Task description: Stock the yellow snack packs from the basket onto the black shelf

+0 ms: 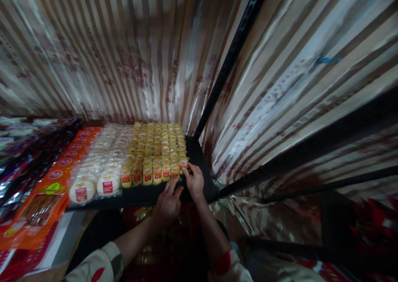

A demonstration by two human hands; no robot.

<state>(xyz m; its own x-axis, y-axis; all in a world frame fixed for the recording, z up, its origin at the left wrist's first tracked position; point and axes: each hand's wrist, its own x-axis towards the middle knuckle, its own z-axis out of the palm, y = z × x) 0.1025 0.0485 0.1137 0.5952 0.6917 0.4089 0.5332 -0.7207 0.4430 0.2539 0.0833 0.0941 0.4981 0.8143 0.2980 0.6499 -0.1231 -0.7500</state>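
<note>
Several rows of small yellow packets [157, 149] with red labels fill a black shelf [199, 157]. My right hand [194, 181] rests at the shelf's front right corner, its fingers curled against the last yellow packet [183, 165] of the front row. Just left of it, my left hand [168, 201] lies at the shelf's front edge with its fingers stretched forward, below the front-row packets. Nothing shows in the left hand.
Round white cakes in clear wrap [93, 178] sit left of the yellow packets. Orange flat packs [46, 191] and dark packs [18, 157] lie further left. Striped foil sheeting [124, 54] lines the walls. A black post [230, 58] rises behind the shelf.
</note>
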